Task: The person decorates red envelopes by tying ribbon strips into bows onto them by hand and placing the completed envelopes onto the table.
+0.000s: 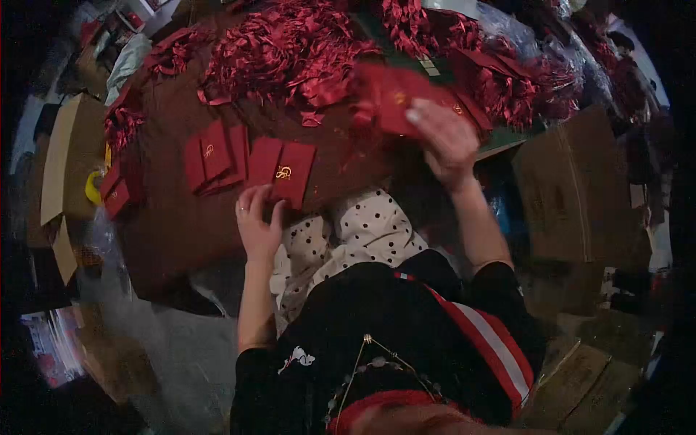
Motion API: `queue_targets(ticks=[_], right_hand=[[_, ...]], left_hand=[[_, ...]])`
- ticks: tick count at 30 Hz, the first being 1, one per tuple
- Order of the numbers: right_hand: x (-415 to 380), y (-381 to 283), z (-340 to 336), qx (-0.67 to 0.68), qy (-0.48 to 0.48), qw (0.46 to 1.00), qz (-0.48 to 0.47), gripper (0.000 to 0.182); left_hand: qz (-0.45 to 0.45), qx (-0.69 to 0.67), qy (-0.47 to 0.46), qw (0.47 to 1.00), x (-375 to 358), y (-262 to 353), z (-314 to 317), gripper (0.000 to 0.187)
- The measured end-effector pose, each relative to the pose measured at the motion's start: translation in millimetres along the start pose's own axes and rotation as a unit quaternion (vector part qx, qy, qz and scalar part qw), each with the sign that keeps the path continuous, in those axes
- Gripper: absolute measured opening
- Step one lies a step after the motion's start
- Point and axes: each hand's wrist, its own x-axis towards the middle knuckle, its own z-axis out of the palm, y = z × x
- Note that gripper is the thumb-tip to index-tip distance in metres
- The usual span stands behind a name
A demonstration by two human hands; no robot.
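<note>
A red envelope-style pouch [296, 161] with a gold emblem lies at the front edge of the brown table. The fingers and thumb of my left hand [259, 221] are closed at its lower left corner. Raised over the right part of the table, my right hand [447, 141] grips another red pouch [395, 94] with a gold mark, blurred by motion. To the left of my left hand, several red pouches [210, 156] overlap in a small pile. A further red pouch [118, 192] rests at the table's left edge.
A big heap of red ribbons [290, 54] covers the back of the brown table [174, 232]. More ribboned red pieces [500, 83] lie at the back right, near clear plastic wrap [507, 29]. Cardboard boxes stand on the left [72, 159] and right [573, 188].
</note>
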Motion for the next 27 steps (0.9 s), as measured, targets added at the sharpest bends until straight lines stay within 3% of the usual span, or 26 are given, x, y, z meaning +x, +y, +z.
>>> queue_targets(ticks=[1,4,11,13,18,22,24,27], right_hand=[[2,11,-13,-0.121,-0.001,0.991,0.053,0.053],[-18,70,-25,-0.194,-0.004,0.979,0.063,0.054],[-89,142,-32,-0.061,-0.105,0.985,0.12,0.047],[-91,134,-34,0.006,-0.126,0.978,0.165,0.048],[-74,112,-35,-0.016,-0.118,0.984,0.136,0.054],[-57,78,2,-0.009,0.015,0.998,0.062,0.03],[-37,44,30,0.086,-0.004,0.996,0.034,0.027],[-12,7,85,0.119,-0.084,0.988,0.043,0.029]], left_hand=[[-0.017,-0.006,-0.011,1.0,0,2,3,0.037],[-0.007,-0.031,-0.009,0.999,-2,3,7,0.03],[-0.041,-0.037,-0.012,0.998,-16,-6,11,0.022],[-0.023,-0.039,-0.009,0.999,-12,-6,6,0.02],[0.028,0.066,0.032,0.997,0,-8,3,0.024],[0.031,0.095,0.01,0.995,3,-18,11,0.041],[0.006,0.128,-0.018,0.992,-1,-19,20,0.046],[-0.047,0.164,-0.076,0.982,-1,-2,18,0.054]])
